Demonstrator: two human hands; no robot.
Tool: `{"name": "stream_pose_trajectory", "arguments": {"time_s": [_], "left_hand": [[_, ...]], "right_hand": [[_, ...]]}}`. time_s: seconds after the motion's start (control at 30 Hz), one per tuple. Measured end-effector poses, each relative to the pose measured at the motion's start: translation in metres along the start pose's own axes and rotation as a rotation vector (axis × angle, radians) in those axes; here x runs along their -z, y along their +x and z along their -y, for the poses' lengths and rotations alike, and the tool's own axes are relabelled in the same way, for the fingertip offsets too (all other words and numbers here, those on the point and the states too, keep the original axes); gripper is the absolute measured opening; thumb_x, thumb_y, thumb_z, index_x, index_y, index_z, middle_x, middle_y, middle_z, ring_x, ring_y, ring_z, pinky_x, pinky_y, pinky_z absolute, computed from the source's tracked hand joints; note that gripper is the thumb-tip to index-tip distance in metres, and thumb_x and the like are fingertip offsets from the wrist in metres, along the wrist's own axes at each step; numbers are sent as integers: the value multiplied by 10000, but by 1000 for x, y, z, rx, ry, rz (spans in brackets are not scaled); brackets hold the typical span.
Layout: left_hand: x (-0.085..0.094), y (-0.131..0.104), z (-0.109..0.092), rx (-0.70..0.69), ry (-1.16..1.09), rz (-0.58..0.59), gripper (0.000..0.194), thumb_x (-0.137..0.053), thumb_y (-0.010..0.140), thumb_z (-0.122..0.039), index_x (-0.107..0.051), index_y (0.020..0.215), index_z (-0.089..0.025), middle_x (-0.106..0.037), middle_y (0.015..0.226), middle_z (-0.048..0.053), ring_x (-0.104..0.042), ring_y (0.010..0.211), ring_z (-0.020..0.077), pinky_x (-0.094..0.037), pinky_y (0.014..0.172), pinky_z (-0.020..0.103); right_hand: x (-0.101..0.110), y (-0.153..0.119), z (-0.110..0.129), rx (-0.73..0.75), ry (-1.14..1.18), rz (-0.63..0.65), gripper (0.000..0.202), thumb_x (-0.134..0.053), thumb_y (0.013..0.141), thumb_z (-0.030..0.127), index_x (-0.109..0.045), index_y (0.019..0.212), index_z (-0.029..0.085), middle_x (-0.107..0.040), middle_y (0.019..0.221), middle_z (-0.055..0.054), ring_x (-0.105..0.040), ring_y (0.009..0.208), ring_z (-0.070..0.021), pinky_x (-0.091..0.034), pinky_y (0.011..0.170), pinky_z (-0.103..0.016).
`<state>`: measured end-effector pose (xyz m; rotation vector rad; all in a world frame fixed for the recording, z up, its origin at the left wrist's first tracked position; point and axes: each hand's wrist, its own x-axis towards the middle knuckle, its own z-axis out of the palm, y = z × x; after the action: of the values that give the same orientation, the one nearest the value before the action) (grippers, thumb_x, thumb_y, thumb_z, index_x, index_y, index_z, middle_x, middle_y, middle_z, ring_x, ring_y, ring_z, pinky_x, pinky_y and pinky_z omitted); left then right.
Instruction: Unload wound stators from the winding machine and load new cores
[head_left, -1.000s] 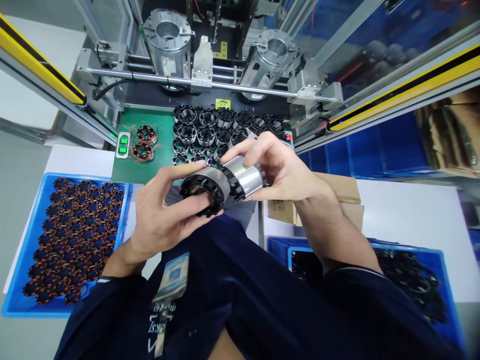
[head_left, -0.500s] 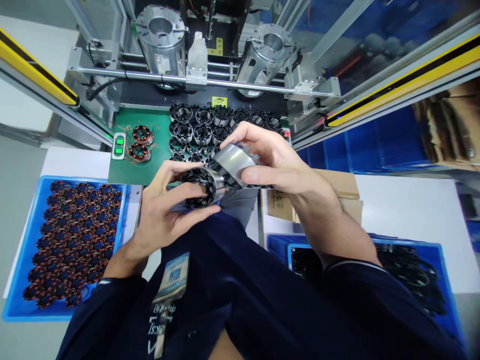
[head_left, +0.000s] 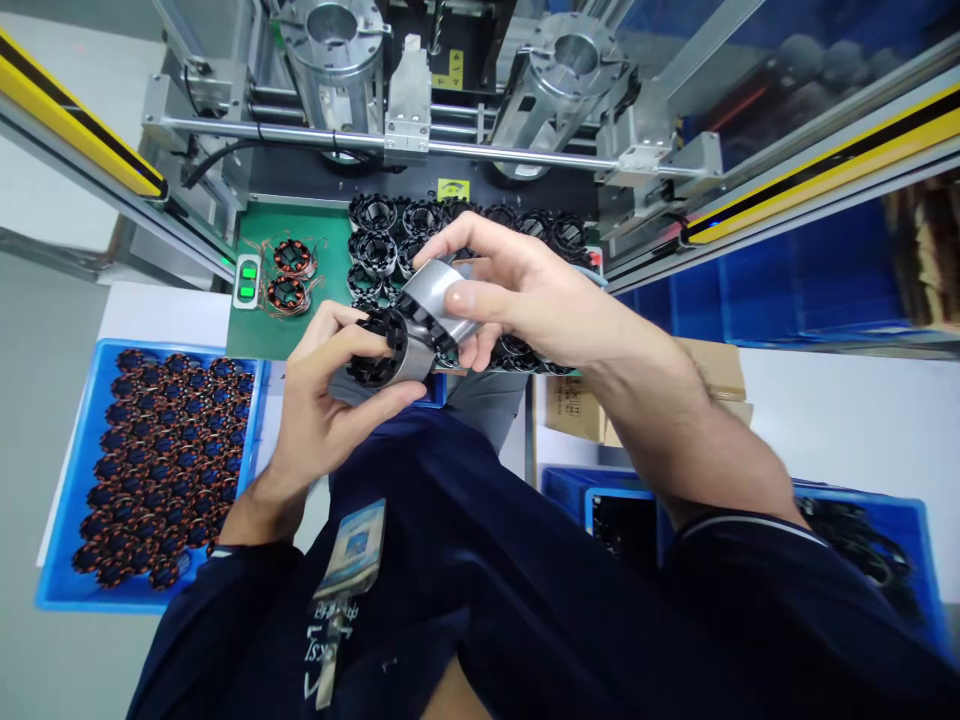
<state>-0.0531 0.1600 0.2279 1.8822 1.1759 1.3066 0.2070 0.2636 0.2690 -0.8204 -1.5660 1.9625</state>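
My left hand [head_left: 326, 390] is closed round a metal ring with black toothed plastic inside [head_left: 416, 358], its open end turned to the left. A second silvery ring with black teeth [head_left: 435, 290] is gripped by my right hand [head_left: 517, 295], thumb on its outer wall. The second ring is tilted, its toothed edge against or very near the first ring; which of the two I cannot tell. Just beyond my hands stand rows of similar black and metal rings [head_left: 375, 250] on the green mat [head_left: 330, 220], partly hidden by my right hand.
Two copper-wound rings [head_left: 289, 292] lie by a green-lit switch panel [head_left: 248, 282]. A blue bin [head_left: 56, 530] of wound rings is at left, a bin of black parts [head_left: 919, 540] at right. Metal cylinders [head_left: 330, 70] and a rail [head_left: 480, 150] stand ahead.
The right hand's ring has turned and shifted up and left, its toothed edge now facing down-left. The left hand has moved slightly with its ring. The whole view has shifted a little.
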Motion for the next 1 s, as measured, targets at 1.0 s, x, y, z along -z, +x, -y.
{"name": "stream_pose_trajectory", "arguments": {"time_s": [1.0], "left_hand": [[-6,-7,43,307,-552,-144,223,-896,1129,-510,-807,1188,-314,-770,1277,75,-772,1183,299,-654,915,407]], "right_hand": [[71,25,39,111,-487,-286,718,-1119,825,467,-736,1399,270,-809,1474,-89,-771,1328,-273,-727,924,-336]]}}
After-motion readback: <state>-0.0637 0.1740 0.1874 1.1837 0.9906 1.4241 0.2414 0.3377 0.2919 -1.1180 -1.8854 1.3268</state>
